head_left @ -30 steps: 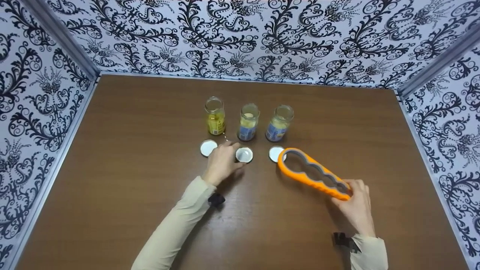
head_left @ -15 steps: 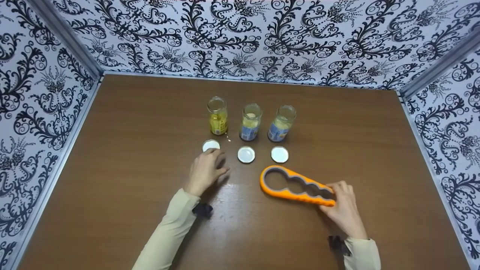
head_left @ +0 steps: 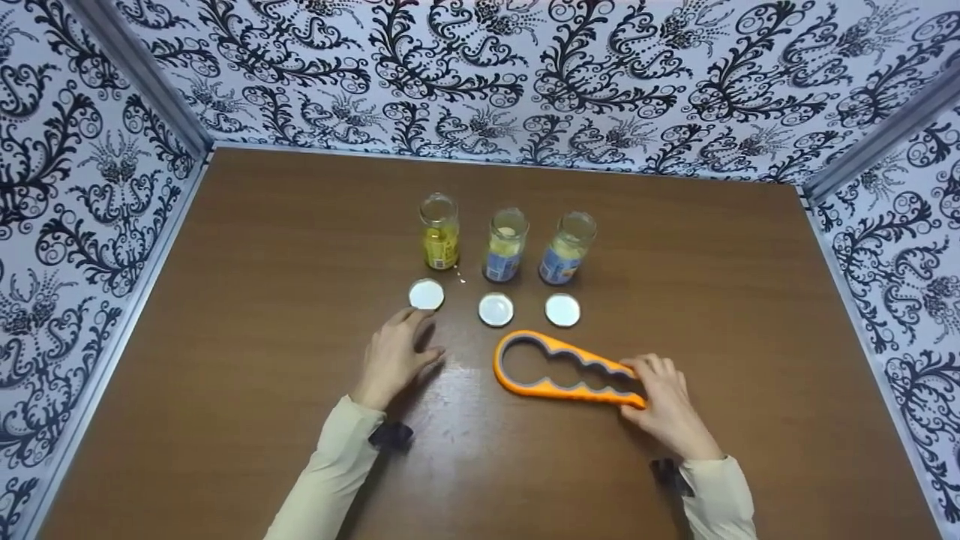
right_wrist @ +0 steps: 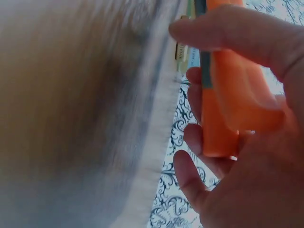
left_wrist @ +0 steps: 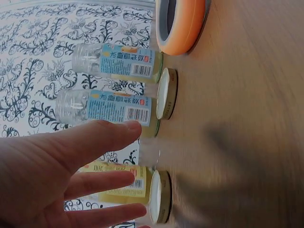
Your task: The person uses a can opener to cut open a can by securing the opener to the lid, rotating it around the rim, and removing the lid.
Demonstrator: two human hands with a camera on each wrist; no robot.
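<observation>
My right hand (head_left: 666,405) grips the handle ends of an orange jar opener (head_left: 551,390) with a grey scalloped inner edge. In the right wrist view, thumb and fingers curl about the opener (right_wrist: 221,126). My left hand (head_left: 388,360) holds nothing, its fingers extended and its fingertips beside the left lid (head_left: 426,294); whether they touch is unclear. Two more lids, a middle one (head_left: 496,309) and a right one (head_left: 562,310), lie white side up. Behind them stand three open glass jars: one yellow-labelled (head_left: 441,246), two blue-labelled, a middle jar (head_left: 501,264) and a right jar (head_left: 561,264).
Small pale bits (head_left: 461,280) lie on the brown wooden table (head_left: 300,225) between the left and middle jars. Patterned black-and-white panels (head_left: 480,82) enclose the table at the back and sides.
My left hand has drawn back from the middle lid toward the left one and nearer me. My right hand has carried the jar opener left and away from the right lid, which now shows whole.
</observation>
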